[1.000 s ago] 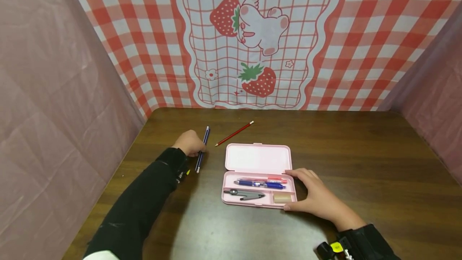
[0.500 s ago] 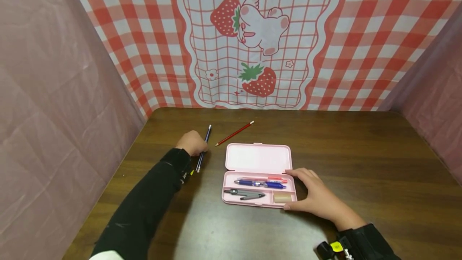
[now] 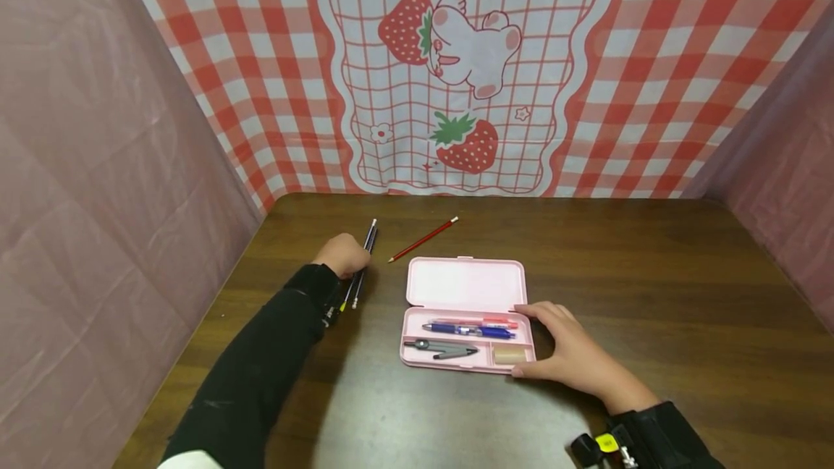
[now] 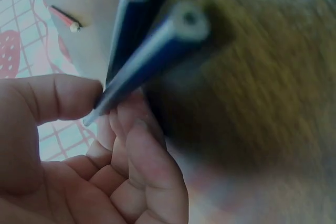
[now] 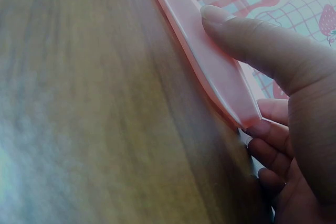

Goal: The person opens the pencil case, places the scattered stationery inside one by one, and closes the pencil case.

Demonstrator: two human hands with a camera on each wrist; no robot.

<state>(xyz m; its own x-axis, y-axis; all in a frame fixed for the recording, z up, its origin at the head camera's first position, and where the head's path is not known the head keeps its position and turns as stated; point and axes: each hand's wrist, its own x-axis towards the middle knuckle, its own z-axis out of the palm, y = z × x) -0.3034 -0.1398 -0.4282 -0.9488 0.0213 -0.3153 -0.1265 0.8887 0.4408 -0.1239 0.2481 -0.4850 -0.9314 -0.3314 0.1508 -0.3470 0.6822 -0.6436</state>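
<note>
My left hand pinches a blue pencil between thumb and fingers, its blunt end towards the left wrist camera. A second blue pencil lies close beside it, partly hidden by the hand in the head view. To the right is a red pencil with a white end. My right hand grips the right end of an open pink pencil case, thumb on the near side and fingers at the far side. Inside lie a blue pen, a reddish pen, a grey compass and a tan block.
The brown wooden table reaches back to a red-and-white checked cloth with strawberries. Pink cloth hangs at the left and another pink curtain at the right.
The two blue pencils, earlier close together, now stand apart at their ends; the held one has shifted left with my left hand. The right hand and the case stay put.
</note>
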